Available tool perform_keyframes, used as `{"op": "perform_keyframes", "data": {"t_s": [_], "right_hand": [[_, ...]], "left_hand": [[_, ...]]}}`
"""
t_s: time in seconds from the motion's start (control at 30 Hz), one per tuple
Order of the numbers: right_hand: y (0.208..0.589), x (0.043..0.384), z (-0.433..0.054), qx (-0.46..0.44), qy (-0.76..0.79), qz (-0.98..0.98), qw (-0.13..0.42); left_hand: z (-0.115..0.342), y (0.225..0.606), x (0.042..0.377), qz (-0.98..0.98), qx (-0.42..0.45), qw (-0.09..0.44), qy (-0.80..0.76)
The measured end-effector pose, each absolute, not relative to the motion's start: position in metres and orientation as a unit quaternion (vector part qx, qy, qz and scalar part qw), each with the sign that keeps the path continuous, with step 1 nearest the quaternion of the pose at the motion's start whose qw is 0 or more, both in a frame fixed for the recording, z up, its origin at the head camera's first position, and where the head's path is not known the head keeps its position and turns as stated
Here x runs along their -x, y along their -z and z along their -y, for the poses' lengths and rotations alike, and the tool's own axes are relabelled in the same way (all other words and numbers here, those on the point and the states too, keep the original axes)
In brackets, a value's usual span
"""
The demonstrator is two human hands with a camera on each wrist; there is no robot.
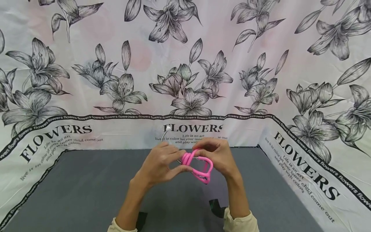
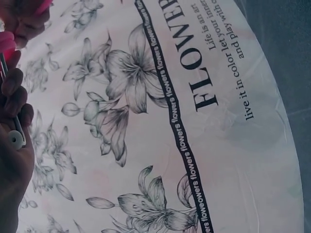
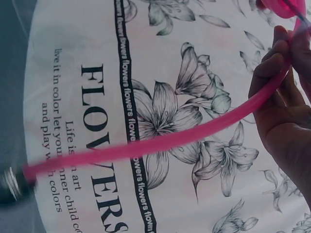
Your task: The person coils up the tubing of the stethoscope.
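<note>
Both hands grasp the coiled pink stethoscope [image 1: 197, 166] above the grey surface [image 1: 87, 187]: left hand [image 1: 159, 164] fingers curled on its left, right hand [image 1: 217, 154] pinching the right.

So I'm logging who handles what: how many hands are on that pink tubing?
2. The left hand grips the coiled pink tubing from the left, and the right hand holds it from above on the right.

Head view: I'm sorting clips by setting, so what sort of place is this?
Probably a staged recording booth: a grey tabletop walled on three sides by a flower-printed backdrop, with both hands holding only a pink stethoscope.
</note>
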State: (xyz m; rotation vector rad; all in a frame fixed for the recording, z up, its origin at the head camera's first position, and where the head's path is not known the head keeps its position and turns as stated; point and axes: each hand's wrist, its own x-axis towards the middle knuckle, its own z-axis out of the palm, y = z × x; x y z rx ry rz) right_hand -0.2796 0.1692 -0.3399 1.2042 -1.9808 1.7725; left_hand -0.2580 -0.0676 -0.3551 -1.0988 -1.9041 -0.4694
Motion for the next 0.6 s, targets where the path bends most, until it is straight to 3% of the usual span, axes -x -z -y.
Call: {"op": "perform_keyframes", "data": {"t_s": [0.2, 0.6], "right_hand": [[0.341, 0.279, -0.167, -0.4, -0.608, 0.676, 0.111], [0.338, 0.271, -0.153, -0.337, -0.59, 0.732, 0.053]], "left_hand": [[0.067, 0.354, 0.255, 0.749, 0.42, 0.455, 0.236], [0.066, 0.354, 0.253, 0.764, 0.338, 0.457, 0.305]]}}
